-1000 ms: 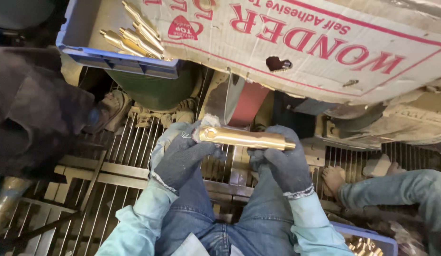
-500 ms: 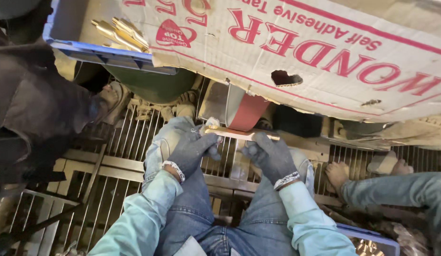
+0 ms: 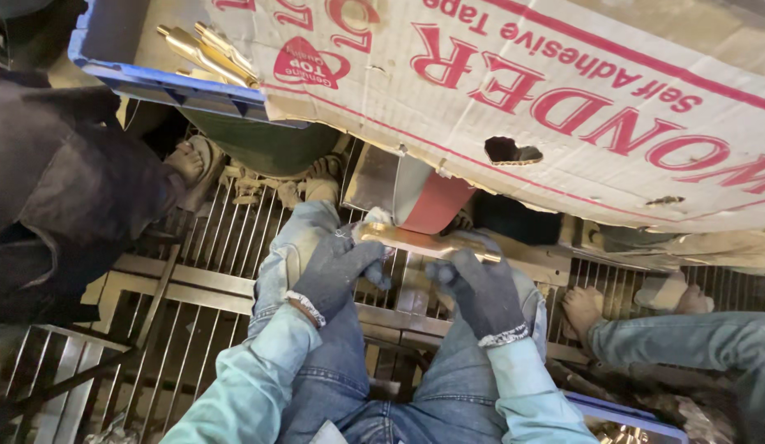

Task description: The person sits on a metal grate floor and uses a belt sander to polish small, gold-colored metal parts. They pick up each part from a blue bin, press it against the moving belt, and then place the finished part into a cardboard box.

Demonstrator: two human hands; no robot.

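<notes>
Both my hands wear dark grey gloves and hold one long brass rod (image 3: 415, 242) level in front of me. My left hand (image 3: 337, 267) grips its left end, my right hand (image 3: 477, 284) its right end. The rod lies just under a red sanding belt (image 3: 432, 204) on a metal machine; whether it touches the belt I cannot tell. My knees in blue jeans sit below the hands.
A printed cardboard sheet (image 3: 522, 107) hangs overhead. A blue crate (image 3: 165, 82) with several brass pieces (image 3: 210, 53) is at upper left. A metal grate floor (image 3: 210, 304) lies underneath. Other people's feet (image 3: 584, 308) and a dark-clothed person (image 3: 62, 181) are close by.
My hands have moved the brass rod forward and up toward the red belt. The view has shifted closer to the machine.
</notes>
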